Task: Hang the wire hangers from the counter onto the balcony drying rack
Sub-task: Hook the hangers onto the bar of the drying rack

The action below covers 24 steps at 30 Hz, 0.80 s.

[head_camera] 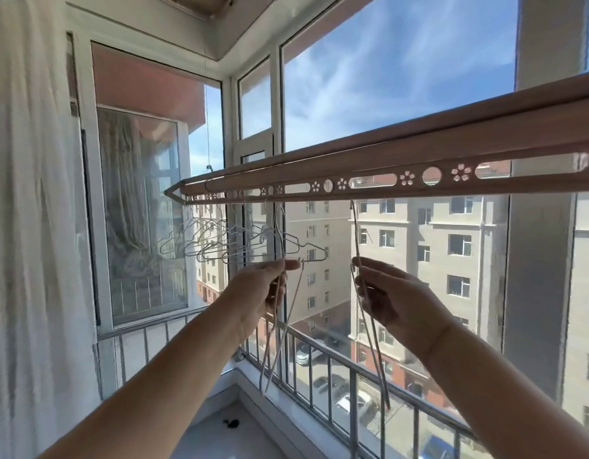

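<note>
At frame centre, the right hand [390, 293] pinched one wire hanger [355, 233], its hook at the drying rack [369, 185] slot; the left hand [263, 289] gripped spare hangers [276, 339], keeping them ready

Brown perforated drying rack [385, 160] spanning the window, several wire hangers [220, 241] hooked along its left end.

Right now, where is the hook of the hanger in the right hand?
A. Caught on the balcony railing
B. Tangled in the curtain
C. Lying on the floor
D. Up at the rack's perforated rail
D: the right hand holds a wire hanger whose hook reaches the underside of the drying rack, right of the hangers already hung.
</note>
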Tool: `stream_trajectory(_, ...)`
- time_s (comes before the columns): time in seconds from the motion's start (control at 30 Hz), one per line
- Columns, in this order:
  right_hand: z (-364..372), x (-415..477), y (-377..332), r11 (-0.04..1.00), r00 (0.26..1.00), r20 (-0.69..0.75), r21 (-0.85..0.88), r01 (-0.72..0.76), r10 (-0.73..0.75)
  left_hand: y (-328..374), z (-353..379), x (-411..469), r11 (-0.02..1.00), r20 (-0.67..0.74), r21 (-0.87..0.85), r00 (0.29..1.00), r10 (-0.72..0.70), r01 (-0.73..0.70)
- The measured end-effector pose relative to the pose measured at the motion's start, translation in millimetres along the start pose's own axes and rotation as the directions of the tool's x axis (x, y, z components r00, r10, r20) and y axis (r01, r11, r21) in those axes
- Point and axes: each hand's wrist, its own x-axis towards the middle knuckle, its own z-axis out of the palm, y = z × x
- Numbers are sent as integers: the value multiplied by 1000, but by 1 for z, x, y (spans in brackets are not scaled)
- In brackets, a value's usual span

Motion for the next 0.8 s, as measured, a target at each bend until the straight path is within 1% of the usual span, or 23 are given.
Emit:
stream_trajectory(0.13, 11, 45, 13, 999, 999, -36, -35, 35, -36, -5, -16, 52, 1000, 33, -30, 999, 0, 1)
stream_trajectory(0.43, 45, 140, 21, 984, 978, -139, -105, 141, -154, 11, -45, 174, 1000, 192, -28, 981, 12, -7)
stream_trajectory(0.63, 46, 169, 25, 975, 952, -223, -125, 184, -209, 4, -49, 229, 998, 309, -57, 951, 15, 3)
stream_trajectory(0.8, 39, 177, 33, 975, 927, -313, -148, 168, -207, -9, -45, 249, 997, 372, -70, 928, 9, 18)
